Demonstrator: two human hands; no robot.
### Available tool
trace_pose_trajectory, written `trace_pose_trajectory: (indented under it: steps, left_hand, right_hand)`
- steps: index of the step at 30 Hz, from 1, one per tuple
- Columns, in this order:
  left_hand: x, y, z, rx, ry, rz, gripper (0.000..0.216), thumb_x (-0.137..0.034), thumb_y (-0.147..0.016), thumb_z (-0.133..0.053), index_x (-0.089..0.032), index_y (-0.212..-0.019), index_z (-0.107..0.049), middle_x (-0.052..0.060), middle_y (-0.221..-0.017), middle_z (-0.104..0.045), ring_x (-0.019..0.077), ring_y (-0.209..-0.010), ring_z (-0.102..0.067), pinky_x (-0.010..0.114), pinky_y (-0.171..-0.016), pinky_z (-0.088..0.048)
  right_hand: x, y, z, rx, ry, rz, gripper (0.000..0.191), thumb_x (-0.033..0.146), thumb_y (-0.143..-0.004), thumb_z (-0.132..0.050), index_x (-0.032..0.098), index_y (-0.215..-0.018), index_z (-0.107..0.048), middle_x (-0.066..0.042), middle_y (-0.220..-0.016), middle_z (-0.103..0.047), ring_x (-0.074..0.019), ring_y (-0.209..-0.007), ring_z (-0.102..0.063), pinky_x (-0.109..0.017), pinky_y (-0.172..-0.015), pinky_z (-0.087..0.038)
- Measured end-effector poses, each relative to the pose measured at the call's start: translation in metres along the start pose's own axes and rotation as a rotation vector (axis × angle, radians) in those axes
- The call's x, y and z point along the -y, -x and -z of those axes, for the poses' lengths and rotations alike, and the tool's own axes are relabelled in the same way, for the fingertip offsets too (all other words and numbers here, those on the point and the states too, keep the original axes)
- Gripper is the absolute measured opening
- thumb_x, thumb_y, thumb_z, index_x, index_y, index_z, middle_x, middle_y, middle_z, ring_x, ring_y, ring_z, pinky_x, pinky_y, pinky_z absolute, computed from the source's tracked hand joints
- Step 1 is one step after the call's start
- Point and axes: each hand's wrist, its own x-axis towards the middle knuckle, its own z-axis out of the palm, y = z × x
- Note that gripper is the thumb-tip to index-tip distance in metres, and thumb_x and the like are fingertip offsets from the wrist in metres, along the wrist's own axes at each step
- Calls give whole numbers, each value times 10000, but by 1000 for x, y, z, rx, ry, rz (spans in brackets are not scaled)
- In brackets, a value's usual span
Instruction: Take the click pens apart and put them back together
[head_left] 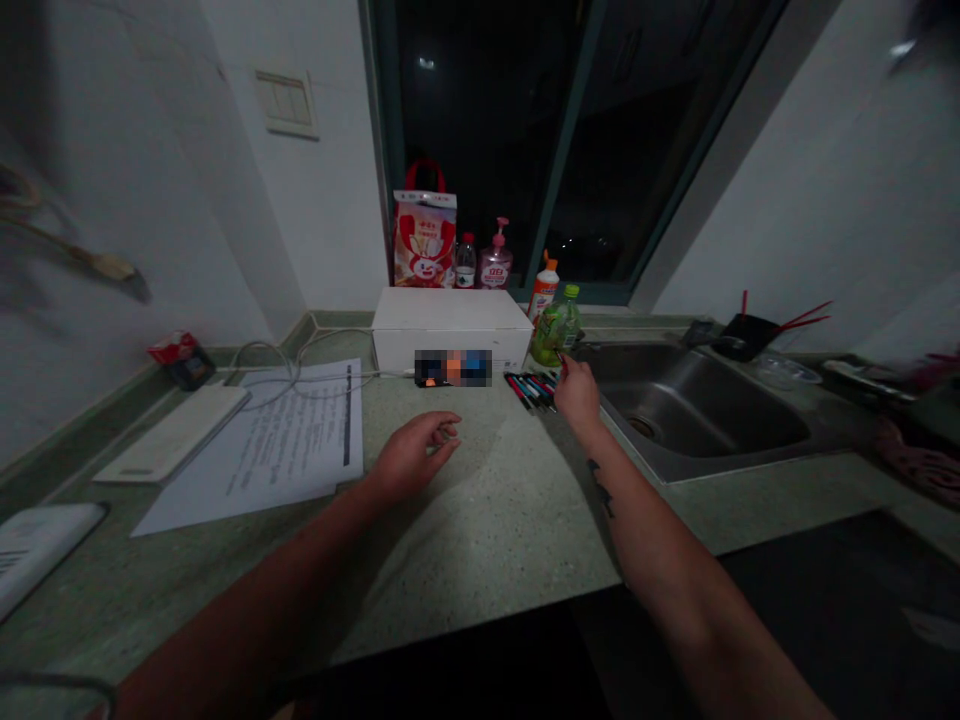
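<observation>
My right hand [577, 395] is closed, and a slim pen [559, 356] sticks out past its fingertips, mostly hidden by the fingers. Beside that hand, a row of pens [529, 391] in red, blue, black and white lies on the counter. Just behind stands a green plastic bottle [555, 330]. My left hand [416, 452] hovers low over the counter, its fingers loosely bent and apart, with nothing in them. The nearest thing to it is a printed sheet of paper [300, 440] on the left.
A long white box [450, 308] stands at the back, with a phone-like device [453, 368], its screen blurred, leaning against it. On the right is a steel sink [697, 400]. Behind the box are a snack bag [425, 240] and a pink pump bottle [496, 262]. A cable [300, 345] crosses the paper.
</observation>
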Motion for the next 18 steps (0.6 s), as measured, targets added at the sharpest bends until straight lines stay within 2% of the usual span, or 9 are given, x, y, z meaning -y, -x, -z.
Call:
trace_pose_trajectory:
  steps: [1, 4, 7, 9, 11, 15, 18]
  left_hand:
    - [0, 0, 0, 3, -5, 1, 320, -275, -907, -642, -207, -1216, -697, 61, -1022, -766, 190, -829, -695, 365, -843, -578]
    - [-2, 0, 1, 9, -8, 3, 322, -282, -903, -647, -205, -1210, -704, 61, -1016, -770, 191, -819, -698, 366, -839, -577]
    - [-1, 0, 2, 8, -7, 2, 325, -289, -898, -654, -206, -1207, -708, 63, -1011, -770, 194, -820, -697, 362, -831, -576]
    - [1, 0, 3, 5, -14, 4, 330, -290, -902, -648, -205, -1217, -704, 64, -1014, -769, 194, -825, -695, 363, -829, -576]
    - [4, 0, 2, 7, -24, 9, 336, -288, -906, -643, -198, -1226, -698, 68, -1027, -768, 196, -832, -696, 370, -841, -577]
    - [5, 0, -1, 28, -34, 9, 337, -272, -906, -640, -191, -1228, -698, 67, -1035, -766, 200, -844, -702, 377, -870, -577]
    - [2, 0, -2, 50, -39, 11, 338, -266, -910, -641, -190, -1234, -699, 64, -1025, -765, 202, -842, -701, 371, -866, -575]
  right_hand:
    - [-8, -2, 1, 37, 89, -31, 578, 86, -944, -402, 67, -1484, -607, -230, -1184, -700, -288, -1087, -663, -364, -969, -487]
    - [-22, -5, -1, 72, 145, -54, 595, 20, -892, -411, 27, -1441, -640, -268, -1203, -691, -300, -1122, -650, -372, -1000, -465]
    - [-22, -5, -8, 105, 162, -53, 556, 45, -927, -412, 17, -1431, -644, -289, -1291, -667, -316, -1202, -615, -387, -1046, -436]
    - [-17, -5, -15, 133, 174, -58, 501, 154, -1000, -427, 30, -1437, -638, -283, -1349, -649, -329, -1270, -584, -399, -1084, -412]
    - [-11, -4, -21, 153, 186, -81, 542, 349, -1054, -455, 47, -1482, -595, -281, -1405, -624, -358, -1325, -557, -439, -1118, -392]
    - [2, 2, -32, 257, 241, -149, 903, 727, -986, -474, 95, -1627, -399, -295, -1516, -533, -424, -1413, -494, -553, -1167, -335]
    - [10, 7, -35, 341, 285, -138, 1076, 862, -896, -481, 125, -1663, -315, -286, -1599, -439, -435, -1484, -416, -573, -1200, -285]
